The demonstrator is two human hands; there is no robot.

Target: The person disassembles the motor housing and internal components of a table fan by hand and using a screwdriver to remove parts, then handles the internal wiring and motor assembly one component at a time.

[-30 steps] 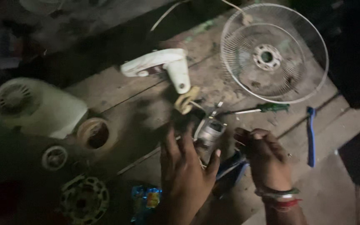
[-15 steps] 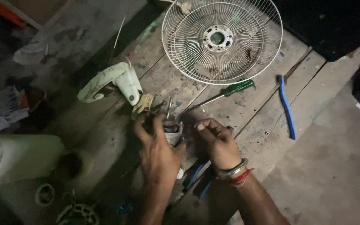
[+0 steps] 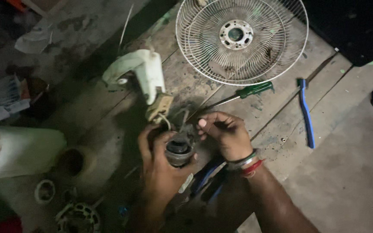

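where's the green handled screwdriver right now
In the head view, the green-handled screwdriver lies on the wooden boards just below the wire fan guard, above the right hand.

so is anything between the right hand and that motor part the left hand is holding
Nothing visible does. The right hand is just beside the motor part that the left hand grips, with only a small open gap between them.

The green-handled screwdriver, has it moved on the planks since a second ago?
No. The green-handled screwdriver lies just below the rim of the wire fan guard, left of the blue tool, as before. Only the camera shifted.
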